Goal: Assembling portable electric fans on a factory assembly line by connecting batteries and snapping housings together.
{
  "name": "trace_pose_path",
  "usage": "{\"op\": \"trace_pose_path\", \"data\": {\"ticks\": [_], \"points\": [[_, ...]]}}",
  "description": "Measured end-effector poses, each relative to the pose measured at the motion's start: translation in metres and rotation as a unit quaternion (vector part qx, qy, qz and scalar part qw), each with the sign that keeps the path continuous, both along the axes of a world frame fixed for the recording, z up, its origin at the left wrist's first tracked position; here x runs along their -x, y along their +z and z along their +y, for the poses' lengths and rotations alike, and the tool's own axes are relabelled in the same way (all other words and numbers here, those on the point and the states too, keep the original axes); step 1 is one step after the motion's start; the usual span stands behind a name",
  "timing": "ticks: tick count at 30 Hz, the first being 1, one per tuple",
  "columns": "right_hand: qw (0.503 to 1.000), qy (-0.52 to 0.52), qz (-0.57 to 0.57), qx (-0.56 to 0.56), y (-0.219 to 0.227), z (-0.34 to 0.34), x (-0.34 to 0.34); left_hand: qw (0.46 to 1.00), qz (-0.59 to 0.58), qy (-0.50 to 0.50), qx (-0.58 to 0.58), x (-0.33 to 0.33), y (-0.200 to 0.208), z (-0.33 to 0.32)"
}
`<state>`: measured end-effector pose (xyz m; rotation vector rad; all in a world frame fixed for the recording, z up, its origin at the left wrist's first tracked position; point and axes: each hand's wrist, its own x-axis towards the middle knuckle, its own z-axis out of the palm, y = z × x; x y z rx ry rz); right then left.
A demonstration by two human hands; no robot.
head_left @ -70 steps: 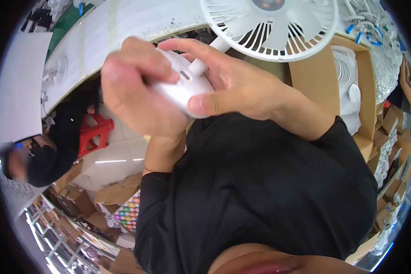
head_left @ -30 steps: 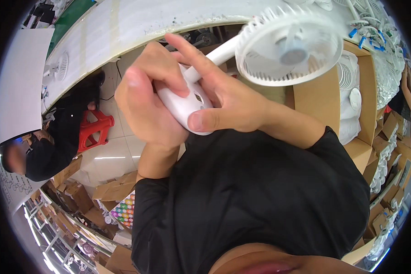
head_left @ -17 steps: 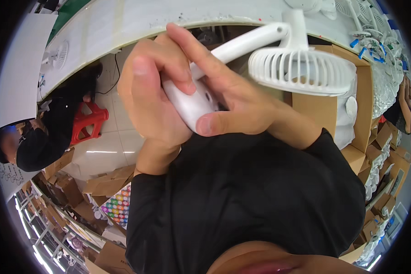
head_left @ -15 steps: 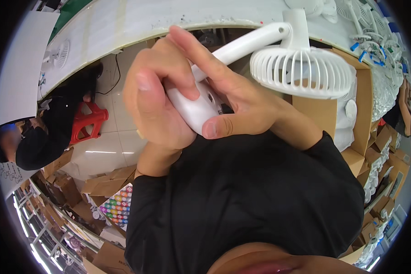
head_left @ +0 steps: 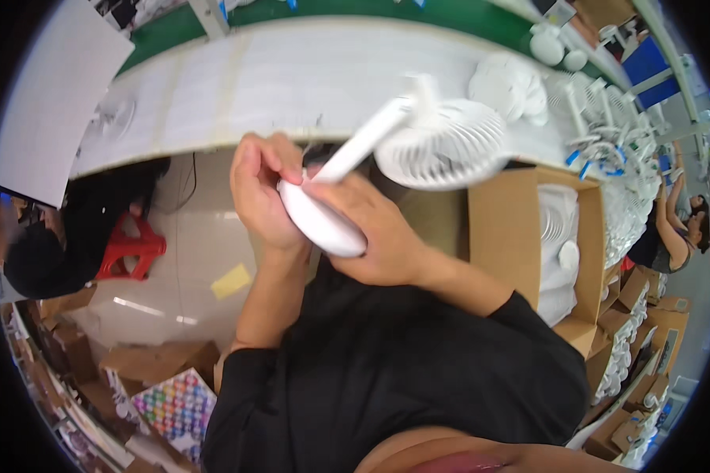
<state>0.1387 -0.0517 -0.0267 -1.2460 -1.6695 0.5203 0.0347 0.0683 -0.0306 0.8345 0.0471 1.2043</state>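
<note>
Between my two hands is a white desk fan (head_left: 360,152), with its rounded base (head_left: 319,219) nearest me and its arm slanting up to the right. The round slatted fan head (head_left: 442,146) hangs at the arm's far end, somewhat blurred, over the front edge of the bench. My left hand (head_left: 267,189) grips the base's left edge with curled fingers. On the other side my right hand (head_left: 375,232) wraps the base near where the arm joins it. The hands partly hide that joint.
A white workbench (head_left: 315,79) runs across the front. At its right stand fan grilles (head_left: 509,87) and other fans (head_left: 599,118). An open cardboard box (head_left: 503,236) with wrapped white parts is on my right. A red stool (head_left: 132,248) and a seated person (head_left: 39,252) are at left.
The fan has turned in my hands and moved farther from the camera; its head is now farther left. My right hand has closed around the base. More of the bench shows.
</note>
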Motion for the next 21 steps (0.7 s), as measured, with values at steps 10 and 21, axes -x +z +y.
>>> {"op": "trace_pose_path", "data": {"ticks": [10,21], "points": [[0.943,-0.327,-0.059,-0.020,-0.097,0.125,-0.186,0.730,0.578,0.243,-0.272,-0.045,-0.128,0.103],[0.626,-0.738,-0.245,-0.056,-0.078,0.261,-0.322,0.646,0.597,0.313,-0.359,-0.042,-0.113,0.101]]}}
